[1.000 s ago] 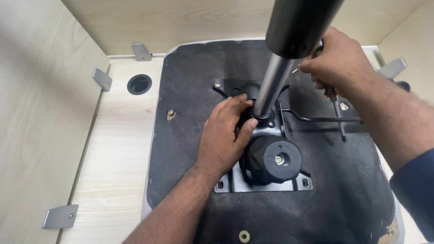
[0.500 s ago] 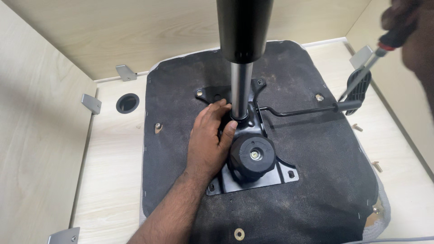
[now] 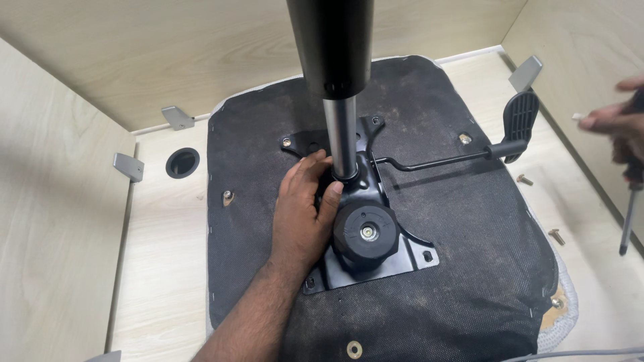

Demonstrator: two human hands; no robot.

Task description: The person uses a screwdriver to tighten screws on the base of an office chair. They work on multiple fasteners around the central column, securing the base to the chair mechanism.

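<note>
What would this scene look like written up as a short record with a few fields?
Setting: pale wooden surface with wooden walls around it
Main thing: upturned chair seat, dark fabric underside up
Fitted on it: black metal plate with a round knob, an upright post and a side lever
Left hand: resting on the plate, fingers against the foot of the post
Right hand: off to the side, gripping a screwdriver that points down
Loose bits: screws beside the seat
</note>
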